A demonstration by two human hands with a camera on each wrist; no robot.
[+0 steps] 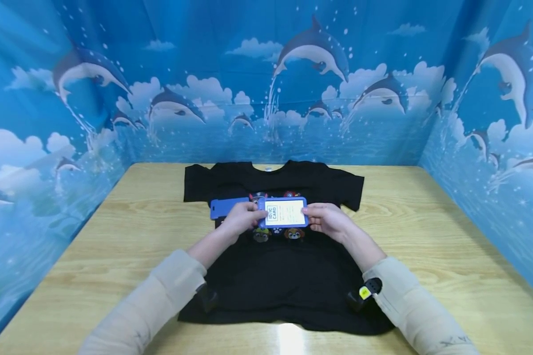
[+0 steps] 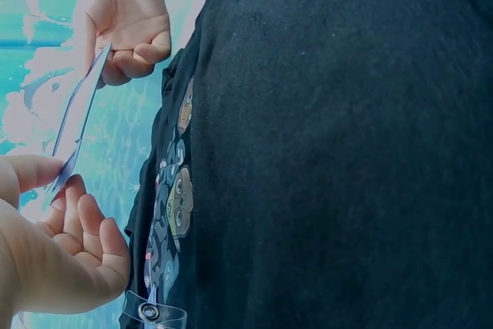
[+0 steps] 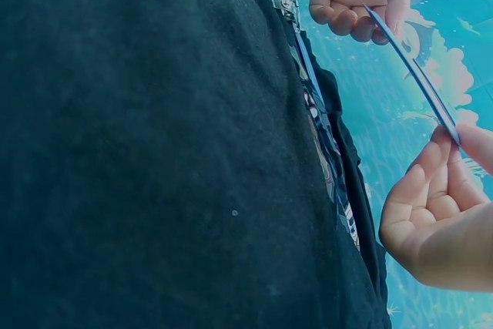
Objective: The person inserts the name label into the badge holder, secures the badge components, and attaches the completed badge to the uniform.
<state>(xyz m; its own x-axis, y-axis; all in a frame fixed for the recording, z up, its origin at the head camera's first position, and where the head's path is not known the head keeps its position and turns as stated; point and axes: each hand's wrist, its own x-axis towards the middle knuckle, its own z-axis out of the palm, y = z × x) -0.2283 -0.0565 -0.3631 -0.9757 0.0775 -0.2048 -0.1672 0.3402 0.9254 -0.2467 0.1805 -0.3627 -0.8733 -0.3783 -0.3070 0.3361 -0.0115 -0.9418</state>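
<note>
A badge holder (image 1: 288, 213) with a blue frame and a white "ID/IC CARD" insert is held between both hands, over the chest of a black T-shirt (image 1: 284, 281). My left hand (image 1: 241, 220) pinches its left end between thumb and fingers. At the right end, the thumb and fingers of my right hand (image 1: 330, 221) pinch the edge. Both wrist views show the holder edge-on, raised off the shirt. A second blue piece (image 1: 225, 207) with a small slot lies left of it on the shirt, partly behind my left hand. A clear snap strap (image 2: 158, 311) shows low in the left wrist view.
The T-shirt lies spread on a wood-grain table (image 1: 426, 222), its neckline toward the back, cartoon faces (image 1: 294, 233) on its front. A dolphin-print curtain (image 1: 231, 74) encloses the back and sides. A dark watch-like device (image 1: 373, 286) sits on the right wrist.
</note>
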